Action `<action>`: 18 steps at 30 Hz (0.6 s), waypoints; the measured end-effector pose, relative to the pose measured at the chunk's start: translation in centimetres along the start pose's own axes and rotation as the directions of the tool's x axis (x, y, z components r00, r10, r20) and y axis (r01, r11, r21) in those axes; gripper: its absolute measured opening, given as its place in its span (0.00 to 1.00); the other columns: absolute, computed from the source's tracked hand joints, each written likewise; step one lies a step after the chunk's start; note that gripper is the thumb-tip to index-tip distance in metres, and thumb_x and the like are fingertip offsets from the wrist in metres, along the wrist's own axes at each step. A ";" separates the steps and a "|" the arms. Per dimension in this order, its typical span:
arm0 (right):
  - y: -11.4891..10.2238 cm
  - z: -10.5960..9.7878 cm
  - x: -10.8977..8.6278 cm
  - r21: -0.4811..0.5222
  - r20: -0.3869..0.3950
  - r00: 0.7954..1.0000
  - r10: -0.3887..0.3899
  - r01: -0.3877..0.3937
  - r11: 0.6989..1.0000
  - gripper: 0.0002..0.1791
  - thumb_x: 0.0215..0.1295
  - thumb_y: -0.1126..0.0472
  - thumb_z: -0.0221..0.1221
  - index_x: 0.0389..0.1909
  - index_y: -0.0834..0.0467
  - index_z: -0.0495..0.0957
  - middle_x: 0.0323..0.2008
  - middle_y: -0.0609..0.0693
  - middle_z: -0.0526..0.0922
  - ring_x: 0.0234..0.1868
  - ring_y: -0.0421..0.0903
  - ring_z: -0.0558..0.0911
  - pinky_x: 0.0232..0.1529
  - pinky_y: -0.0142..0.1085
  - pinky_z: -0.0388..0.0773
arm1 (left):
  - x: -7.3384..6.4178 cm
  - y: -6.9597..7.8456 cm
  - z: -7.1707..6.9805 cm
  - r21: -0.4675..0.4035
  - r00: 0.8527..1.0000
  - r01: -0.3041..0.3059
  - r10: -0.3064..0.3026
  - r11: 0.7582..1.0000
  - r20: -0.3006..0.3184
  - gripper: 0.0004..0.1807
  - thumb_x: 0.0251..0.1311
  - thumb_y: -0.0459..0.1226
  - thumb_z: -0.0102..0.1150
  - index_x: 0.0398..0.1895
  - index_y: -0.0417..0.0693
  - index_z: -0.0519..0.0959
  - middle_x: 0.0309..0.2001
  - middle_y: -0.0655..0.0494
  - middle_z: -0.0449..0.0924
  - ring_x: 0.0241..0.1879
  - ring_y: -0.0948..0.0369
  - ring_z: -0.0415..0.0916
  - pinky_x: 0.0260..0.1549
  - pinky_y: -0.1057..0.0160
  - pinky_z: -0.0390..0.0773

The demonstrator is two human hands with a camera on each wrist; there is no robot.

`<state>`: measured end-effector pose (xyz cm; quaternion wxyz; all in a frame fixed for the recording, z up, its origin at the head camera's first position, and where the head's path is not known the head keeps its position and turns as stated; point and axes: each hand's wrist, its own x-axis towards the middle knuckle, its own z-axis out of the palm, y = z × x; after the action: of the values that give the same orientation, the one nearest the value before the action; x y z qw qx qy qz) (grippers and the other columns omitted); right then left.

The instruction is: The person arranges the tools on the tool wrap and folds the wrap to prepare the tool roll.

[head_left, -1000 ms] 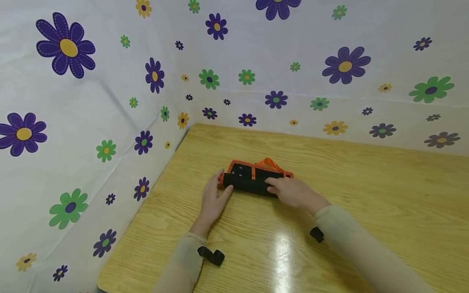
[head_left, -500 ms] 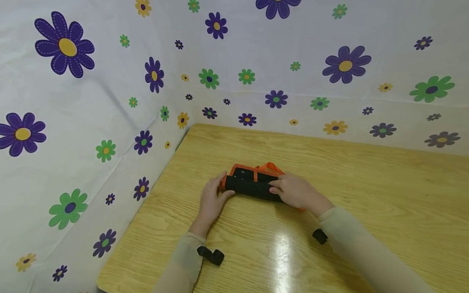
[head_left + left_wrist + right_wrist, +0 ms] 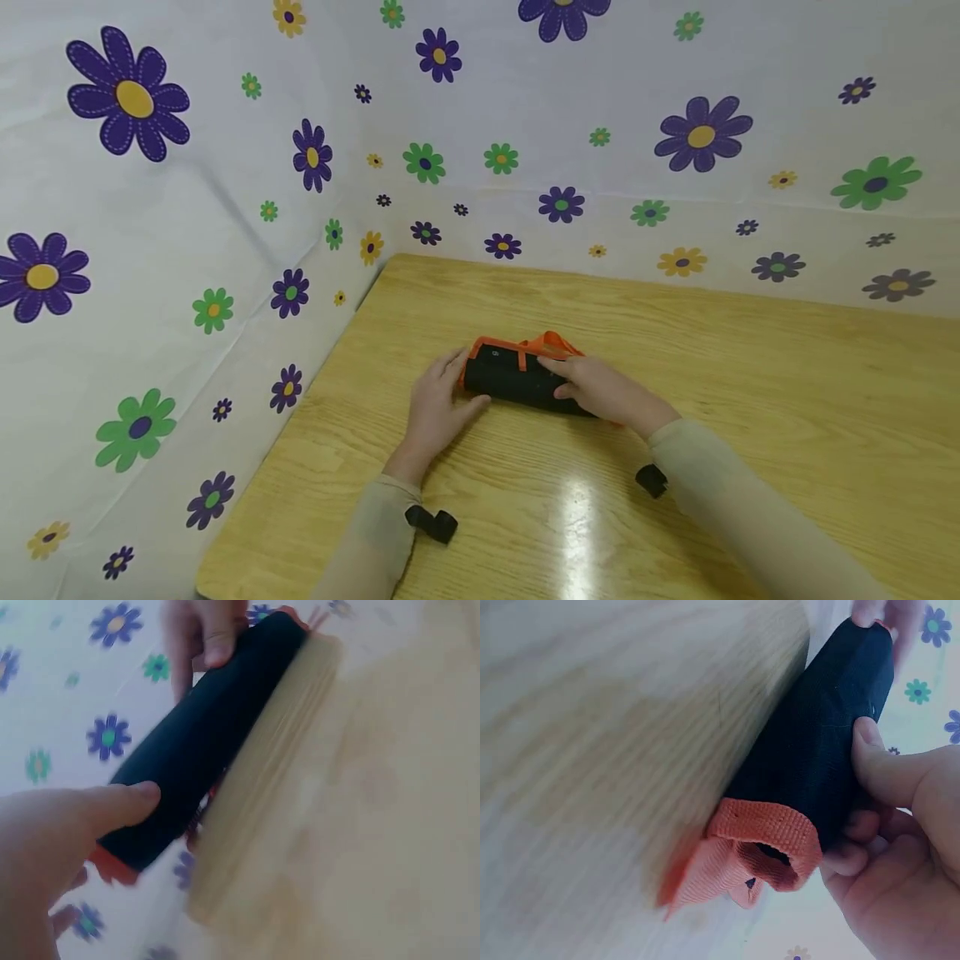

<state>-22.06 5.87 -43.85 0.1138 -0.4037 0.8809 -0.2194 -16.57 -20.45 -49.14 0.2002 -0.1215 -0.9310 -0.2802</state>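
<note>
A black fabric roll-up pouch with orange edging lies on the table, its near part rolled into a tube. A narrow flat strip with a small white mark shows behind the tube. My left hand holds the left end; in the left wrist view the left thumb lies across the roll. Farther right, my right hand grips the tube. The right wrist view shows that thumb on the black cloth and the fingers curled at its far side. An open orange-trimmed end faces that camera.
The wooden table has a back-left corner near the pouch. White flower-printed sheeting rises behind it and along its left side. An orange strap loop sticks up behind the pouch. Black straps hang at both wrists.
The pouch is rolled up further, and less of its flat marked panel shows. Both hands have shifted slightly with it. The right fingers now reach over the top of the roll.
</note>
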 end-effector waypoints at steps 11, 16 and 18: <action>0.5 0.8 0.0 -0.097 -0.098 0.991 -0.086 0.076 0.992 0.27 0.61 0.77 0.58 0.63 0.73 0.67 0.50 0.69 0.76 0.47 0.58 0.80 0.41 0.39 0.81 | 2.0 1.9 -0.2 0.159 0.974 -0.088 0.051 0.983 0.223 0.36 0.49 0.39 0.74 0.64 0.47 0.73 0.62 0.52 0.72 0.62 0.53 0.68 0.59 0.55 0.69; 0.6 0.6 -0.2 -0.031 -0.090 0.996 -0.024 0.021 0.999 0.35 0.63 0.63 0.62 0.66 0.72 0.61 0.40 0.61 0.76 0.39 0.52 0.78 0.37 0.39 0.79 | 2.5 2.3 -0.1 0.154 0.965 -0.006 -0.034 0.988 0.258 0.33 0.52 0.38 0.71 0.64 0.48 0.73 0.61 0.51 0.73 0.61 0.52 0.69 0.58 0.53 0.70; 0.7 0.5 -0.4 -0.017 -0.076 0.997 0.002 -0.003 1.000 0.43 0.55 0.56 0.68 0.68 0.70 0.60 0.40 0.58 0.74 0.39 0.51 0.75 0.39 0.41 0.77 | 2.6 2.4 0.1 0.161 0.961 0.009 -0.053 0.987 0.271 0.33 0.53 0.39 0.70 0.64 0.49 0.73 0.60 0.51 0.74 0.61 0.52 0.69 0.58 0.53 0.70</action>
<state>-22.08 6.44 -44.63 0.0773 -0.3950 0.8868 -0.2271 -18.12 -18.19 -46.91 0.0739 -0.1283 -0.9707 -0.1891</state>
